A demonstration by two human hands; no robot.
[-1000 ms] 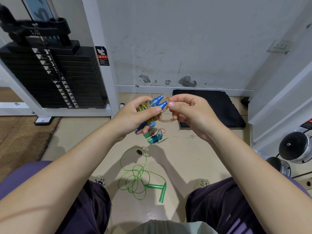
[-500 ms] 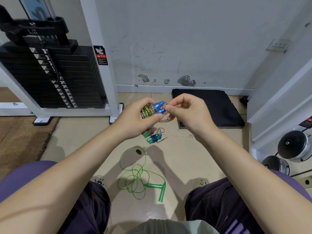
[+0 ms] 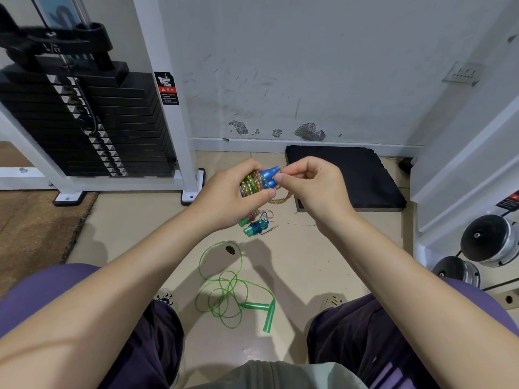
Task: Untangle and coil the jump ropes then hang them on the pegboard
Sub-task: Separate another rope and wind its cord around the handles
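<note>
Our left hand is closed around the coiled rope and its blue handles, keeping the turns bunched so they can't spring loose. Our right hand pinches the free end loop against the handles — probably to tuck it in. On the floor below lie two small wound ropes, and nearer us the green rope, loose and looped over itself. No pegboard is in view; the weight stack stands at left.
</note>
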